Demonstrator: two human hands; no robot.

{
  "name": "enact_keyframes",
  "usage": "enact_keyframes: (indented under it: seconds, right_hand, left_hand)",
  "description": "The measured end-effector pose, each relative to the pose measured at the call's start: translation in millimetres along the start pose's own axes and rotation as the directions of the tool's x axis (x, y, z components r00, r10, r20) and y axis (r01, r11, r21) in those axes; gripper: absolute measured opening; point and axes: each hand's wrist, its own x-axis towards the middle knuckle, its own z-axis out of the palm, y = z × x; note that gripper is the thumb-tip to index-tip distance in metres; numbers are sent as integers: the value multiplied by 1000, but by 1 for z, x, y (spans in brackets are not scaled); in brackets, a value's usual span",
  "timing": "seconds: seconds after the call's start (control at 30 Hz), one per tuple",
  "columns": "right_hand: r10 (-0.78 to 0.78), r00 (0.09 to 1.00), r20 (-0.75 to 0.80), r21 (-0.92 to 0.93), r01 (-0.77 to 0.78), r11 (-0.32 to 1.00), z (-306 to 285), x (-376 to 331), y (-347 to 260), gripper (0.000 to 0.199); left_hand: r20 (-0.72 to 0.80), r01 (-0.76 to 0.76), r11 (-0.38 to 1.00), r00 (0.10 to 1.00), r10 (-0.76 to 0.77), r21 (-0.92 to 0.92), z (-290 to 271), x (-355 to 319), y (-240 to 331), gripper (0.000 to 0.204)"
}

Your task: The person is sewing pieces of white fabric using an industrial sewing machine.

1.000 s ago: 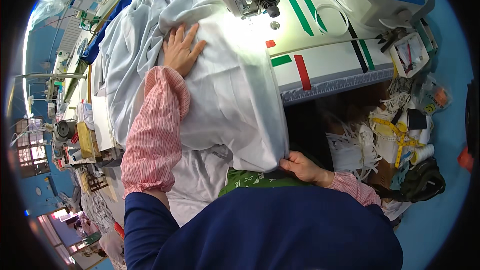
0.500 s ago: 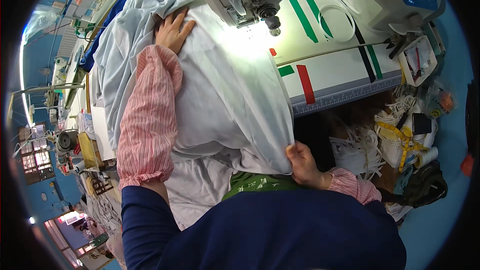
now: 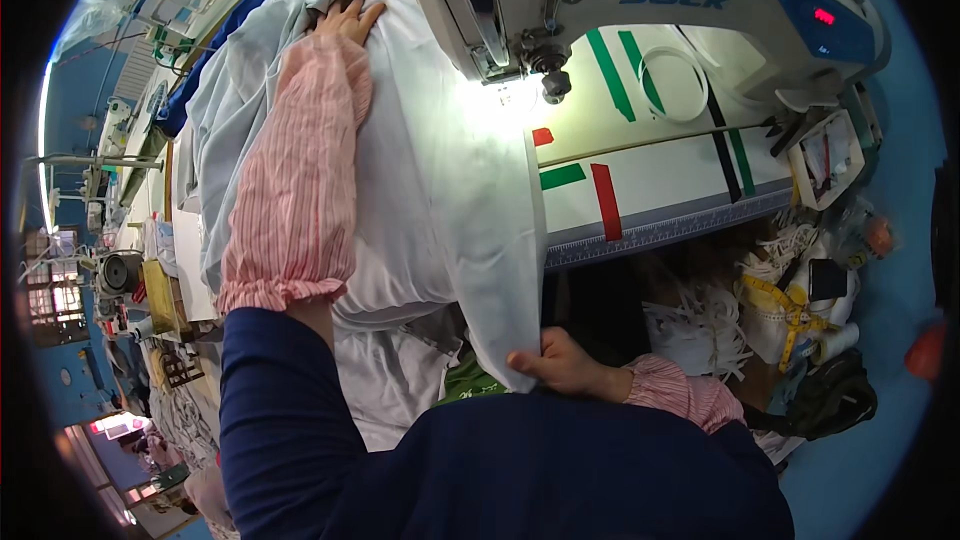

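Observation:
A large pale grey-white fabric [image 3: 440,200] is spread over the machine table and hangs down at its near edge. Its right edge runs from under the lit needle area of the sewing machine [image 3: 640,0] down toward me. My left hand [image 3: 347,22] lies on the far part of the fabric, fingers spread, beside bunched folds. Close to my body, my right hand [image 3: 565,362] pinches the fabric's lower right corner between thumb and fingers. The machine's head partly hides where the fabric passes the needle.
Red and green tape strips [image 3: 606,202] and a ruler [image 3: 680,223] mark the table. A white ring [image 3: 673,85] lies under the machine arm. At right are a small tray [image 3: 828,160], white fabric scraps [image 3: 700,330], a yellow measuring tape [image 3: 785,308] and a thread cone [image 3: 836,342].
My right hand has drawn the fabric corner toward me and leftward, so the fabric's right edge now hangs straighter. My left hand has slid slightly farther away over the fabric.

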Motion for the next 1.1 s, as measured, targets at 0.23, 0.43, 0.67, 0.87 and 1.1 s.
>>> enact_keyframes:
  seconds: [0.23,0.43,0.67,0.87,1.1]
  right_hand:
    - [125,992,-24,-106,-127,986,9,-35,6,33]
    - [-38,992,117,-76,48,996,28,-70,17,16]
    - [-78,992,97,-260,101,960,58,-120,30,21]
    - [-175,981,83,-415,194,889,62,-145,53,27]
    - [-259,959,118,-427,284,858,63,-156,61,35]
  left_hand:
    - [259,-24,996,965,46,-88,-47,-11,31,41]
    - [-390,-622,560,782,487,-547,-152,-218,128,19]
    - [-387,-849,92,331,861,-520,-216,-402,173,23]
    - [-341,-872,118,306,889,-475,-235,-422,179,19]
    - [-399,-867,89,314,861,-490,-234,-441,191,14]
